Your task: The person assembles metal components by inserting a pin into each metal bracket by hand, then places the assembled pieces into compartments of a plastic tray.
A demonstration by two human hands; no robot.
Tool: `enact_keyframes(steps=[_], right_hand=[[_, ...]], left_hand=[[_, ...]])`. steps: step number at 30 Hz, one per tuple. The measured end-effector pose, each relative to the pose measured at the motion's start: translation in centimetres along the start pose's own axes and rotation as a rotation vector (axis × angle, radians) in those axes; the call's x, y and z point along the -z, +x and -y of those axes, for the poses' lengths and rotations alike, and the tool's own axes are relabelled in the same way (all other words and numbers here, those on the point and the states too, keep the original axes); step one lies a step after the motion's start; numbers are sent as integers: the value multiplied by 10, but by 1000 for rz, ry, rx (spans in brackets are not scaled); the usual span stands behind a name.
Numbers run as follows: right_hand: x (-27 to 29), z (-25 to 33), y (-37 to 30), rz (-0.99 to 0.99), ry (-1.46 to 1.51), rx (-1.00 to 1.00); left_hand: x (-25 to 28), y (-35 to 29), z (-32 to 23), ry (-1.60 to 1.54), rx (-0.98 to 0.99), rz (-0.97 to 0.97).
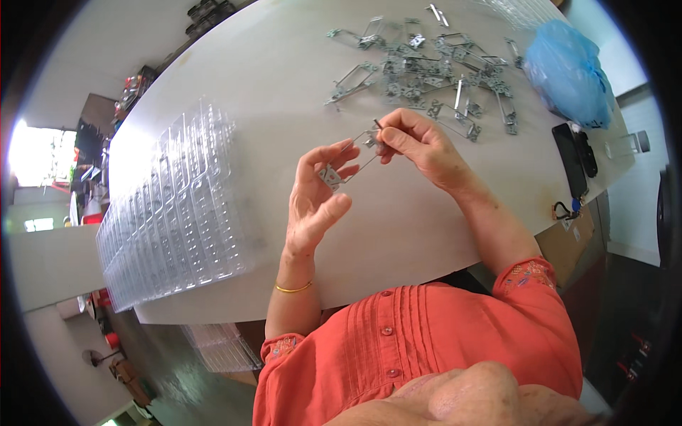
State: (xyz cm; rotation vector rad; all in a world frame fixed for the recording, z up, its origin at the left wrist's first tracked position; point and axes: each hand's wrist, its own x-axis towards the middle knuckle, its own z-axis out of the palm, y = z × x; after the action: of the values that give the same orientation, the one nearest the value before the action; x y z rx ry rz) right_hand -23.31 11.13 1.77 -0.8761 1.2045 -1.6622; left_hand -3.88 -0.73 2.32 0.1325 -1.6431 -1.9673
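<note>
Fingertips of both hands are closed on a thin, grey stamped-metal bracket (353,157), held above the smooth white tabletop (284,78): the left hand (317,201) pinches its lower plate, the right hand (415,145) its upper end. What seems a small dark pin is gripped there too. Similar brackets are heaped in a pile (433,67) beyond; ribbed clear plastic trays (174,209) are stacked left.

Clear blister trays (174,206) left; blue bag (568,71), dark phone (570,160) right.

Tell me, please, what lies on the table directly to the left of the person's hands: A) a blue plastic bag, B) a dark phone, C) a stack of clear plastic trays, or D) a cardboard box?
C: the stack of clear plastic trays lies on the white table left of the left hand, while the blue plastic bag and dark phone sit off to the right.
</note>
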Motion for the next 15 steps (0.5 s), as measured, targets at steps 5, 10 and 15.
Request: enact_keyframes(steps=[5,10,15], right_hand=[[-7,-2,-3,65,-106,55],[-11,-3,-4,187,-120,94],[-16,-2,-4,69,-169,171]], left_hand=[[8,-3,4,-197,239,-134],[14,-4,5,-438,469,-31],[11,-4,2,-376,483,-30]])
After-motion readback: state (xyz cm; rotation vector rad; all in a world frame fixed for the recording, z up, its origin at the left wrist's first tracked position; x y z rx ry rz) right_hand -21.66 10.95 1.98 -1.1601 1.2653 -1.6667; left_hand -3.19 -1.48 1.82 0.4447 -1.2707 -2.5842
